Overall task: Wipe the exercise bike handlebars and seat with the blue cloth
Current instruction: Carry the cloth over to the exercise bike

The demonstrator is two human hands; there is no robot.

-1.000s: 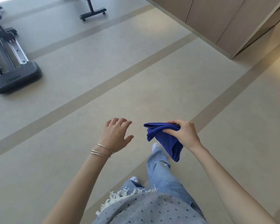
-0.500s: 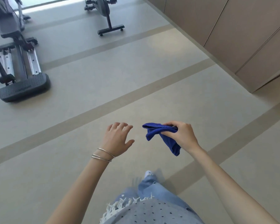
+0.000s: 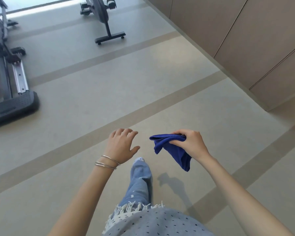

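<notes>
You are looking down at a pale beige floor (image 3: 85, 103) crossed by darker tan stripes (image 3: 143, 114) that run diagonally. To your upper right stands a wall of flat brown cabinet panels (image 3: 245, 40) with thin seams between them. At your left edge sits a grey machine with metal rails (image 3: 19, 74) and a dark ribbed foot plate (image 3: 12, 108). Bright daylight washes the floor along the top edge (image 3: 41, 5)

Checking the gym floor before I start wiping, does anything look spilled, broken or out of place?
Nothing stands out. The floor looks bare and dry, the exercise bike stands upright, and the blue cloth hangs from the right hand.
</notes>
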